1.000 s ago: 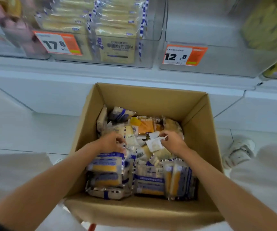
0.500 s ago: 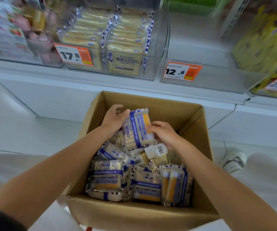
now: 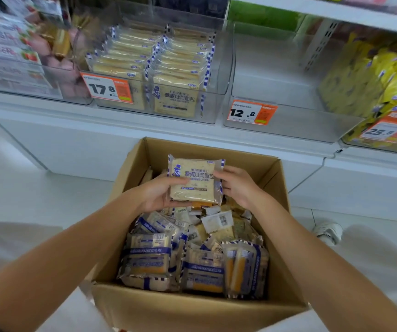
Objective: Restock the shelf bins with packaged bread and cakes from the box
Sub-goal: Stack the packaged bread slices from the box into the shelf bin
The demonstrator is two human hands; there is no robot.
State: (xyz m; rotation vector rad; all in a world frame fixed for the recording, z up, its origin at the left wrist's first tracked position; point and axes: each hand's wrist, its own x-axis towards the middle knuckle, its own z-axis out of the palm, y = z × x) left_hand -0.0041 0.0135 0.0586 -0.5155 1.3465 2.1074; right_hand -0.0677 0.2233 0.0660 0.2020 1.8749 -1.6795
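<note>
At nine o'clock of the shelf sits a clear bin of pink strawberry packs (image 3: 13,51). Just right of it, at eleven o'clock, the bin tagged 17.8 (image 3: 159,113) holds two rows of sliced toast, the same print as what you now carry.

A second ago both your hands were down among the packs in the box; half a second ago they were turning one up on edge. Now that toast pack (image 3: 194,182) is lifted clear and faces you flat, label upright, above the far half of the cardboard box (image 3: 192,310). So the pick is done and, in my judgement, the carry to the matching 17.8 bin comes next, up toward eleven o'clock.

Your left hand (image 3: 155,194) comes in from seven o'clock, forearm long and straight, palm cupped under the pack's lower left corner with the thumb laid across its front. Your right hand (image 3: 237,185) comes in from five o'clock, fingers curled and pressing the right edge. Both are closed on the pack, neither spread.

Further right, at one o'clock, the bin tagged 12.8 (image 3: 288,125) looks bare. At two o'clock stands a bin of yellow packs (image 3: 372,75). The box below your hands is full of blue-banded cake packs (image 3: 148,257).
</note>
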